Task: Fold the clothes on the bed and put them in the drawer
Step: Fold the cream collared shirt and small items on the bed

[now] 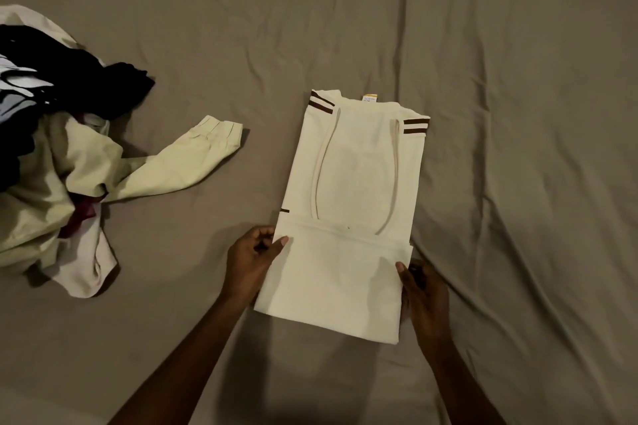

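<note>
— What is lying in the middle of the bed?

— A cream-white short-sleeved shirt [348,183], laid flat on the wrinkled grey-brown bedsheet [518,79]. Its sides are folded inward to make a long rectangle, and each sleeve end near the top shows two dark brown stripes. A small white and yellow label [369,98] peeks out at the collar edge, at the end far from the person.

— And the near end?

— The bottom part is doubled up over the body, so a straight fold edge crosses the shirt just above the hands.

— What are the hands doing?

— The left hand [253,260] pinches the left edge of that folded-up part, thumb on top of the cloth and the other fingers curled at the side. The right hand [423,293] grips the right edge lower down, thumb resting on top; its other fingers sit at or under the edge, and I cannot tell exactly how they lie.

— Anything else on the bed?

— Off to the left, well apart from the shirt, is a heap of unfolded clothes [51,155]. A pale yellowish-cream long-sleeved garment [165,166] stretches one cuffed sleeve toward the shirt without reaching it. Black clothing [86,79] lies crumpled on top of the heap, and a bit of dark red fabric [83,214] shows in the folds lower down.
</note>
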`<state>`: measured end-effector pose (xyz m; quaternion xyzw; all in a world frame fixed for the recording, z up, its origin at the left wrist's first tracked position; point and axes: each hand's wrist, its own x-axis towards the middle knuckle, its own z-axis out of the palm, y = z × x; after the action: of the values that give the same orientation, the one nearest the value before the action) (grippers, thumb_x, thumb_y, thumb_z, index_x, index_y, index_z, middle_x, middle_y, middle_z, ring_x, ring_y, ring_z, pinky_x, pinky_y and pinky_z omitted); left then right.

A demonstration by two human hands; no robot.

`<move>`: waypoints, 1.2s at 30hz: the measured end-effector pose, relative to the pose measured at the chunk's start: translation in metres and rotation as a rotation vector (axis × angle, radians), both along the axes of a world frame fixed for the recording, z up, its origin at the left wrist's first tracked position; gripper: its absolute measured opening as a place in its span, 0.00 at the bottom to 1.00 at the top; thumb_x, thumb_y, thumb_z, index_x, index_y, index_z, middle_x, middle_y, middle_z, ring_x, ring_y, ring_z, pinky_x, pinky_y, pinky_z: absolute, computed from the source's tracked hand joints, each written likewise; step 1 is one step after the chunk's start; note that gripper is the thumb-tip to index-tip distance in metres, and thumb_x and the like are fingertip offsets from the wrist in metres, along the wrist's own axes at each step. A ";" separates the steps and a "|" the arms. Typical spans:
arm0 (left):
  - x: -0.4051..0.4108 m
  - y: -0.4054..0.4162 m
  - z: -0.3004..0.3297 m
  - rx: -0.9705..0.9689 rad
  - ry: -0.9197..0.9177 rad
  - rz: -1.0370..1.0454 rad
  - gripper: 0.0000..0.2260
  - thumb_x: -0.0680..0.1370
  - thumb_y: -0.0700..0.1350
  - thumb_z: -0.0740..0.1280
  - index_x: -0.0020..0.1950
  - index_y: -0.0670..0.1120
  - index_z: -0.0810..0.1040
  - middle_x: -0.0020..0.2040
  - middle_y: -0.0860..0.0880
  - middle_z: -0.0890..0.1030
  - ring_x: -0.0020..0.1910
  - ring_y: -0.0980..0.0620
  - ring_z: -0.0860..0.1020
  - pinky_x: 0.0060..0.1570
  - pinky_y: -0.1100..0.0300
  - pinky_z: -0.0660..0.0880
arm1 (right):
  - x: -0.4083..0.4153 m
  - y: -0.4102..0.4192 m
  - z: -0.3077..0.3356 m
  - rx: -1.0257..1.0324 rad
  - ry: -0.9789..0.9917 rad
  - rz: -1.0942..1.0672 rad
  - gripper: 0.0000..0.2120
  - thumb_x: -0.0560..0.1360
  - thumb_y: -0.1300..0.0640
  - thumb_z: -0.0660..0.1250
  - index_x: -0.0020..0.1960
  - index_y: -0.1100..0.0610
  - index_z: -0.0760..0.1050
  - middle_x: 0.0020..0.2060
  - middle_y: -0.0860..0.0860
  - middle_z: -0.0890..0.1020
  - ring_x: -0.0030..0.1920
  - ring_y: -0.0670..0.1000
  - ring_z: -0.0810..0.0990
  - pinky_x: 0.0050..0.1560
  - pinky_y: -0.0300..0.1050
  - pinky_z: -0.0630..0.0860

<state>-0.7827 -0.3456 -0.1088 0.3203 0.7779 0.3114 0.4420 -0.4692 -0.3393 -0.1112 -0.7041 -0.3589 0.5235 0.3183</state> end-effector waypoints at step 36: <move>-0.073 0.035 -0.015 0.615 0.838 -1.390 0.22 0.78 0.41 0.65 0.73 0.47 0.77 0.75 0.42 0.73 0.72 0.40 0.74 0.67 0.46 0.73 | 0.039 0.025 -0.037 0.639 -0.921 0.855 0.19 0.86 0.49 0.55 0.74 0.49 0.73 0.78 0.64 0.66 0.70 0.70 0.71 0.60 0.62 0.70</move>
<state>-0.8556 -0.3103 -0.1237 0.9164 0.3860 0.0236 0.1031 -0.4306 -0.3141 -0.1486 -0.5236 -0.8385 0.1202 0.0915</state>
